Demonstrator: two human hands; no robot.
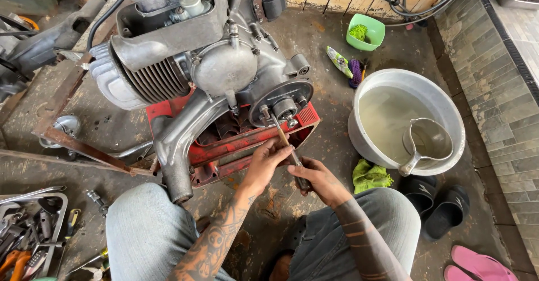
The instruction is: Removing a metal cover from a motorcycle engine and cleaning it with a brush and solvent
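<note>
A grey scooter engine (202, 62) rests on a red plastic crate (236, 146) on the concrete floor. Both my hands grip a long screwdriver-like tool (283, 140). Its tip sits against the round hub (283, 108) on the engine's right side. My left hand (266, 160) holds the shaft near the middle. My right hand (314, 177) holds the dark handle below it. My knees in jeans frame the lower view.
A large metal basin (449, 112) of water with a ladle (426, 140) stands at the right, a green rag (369, 176) beside it. Black sandals (443, 208) and pink ones (477, 264) lie at the lower right. A tool tray (33, 225) sits at the lower left. A green bowl (368, 31) stands at the back.
</note>
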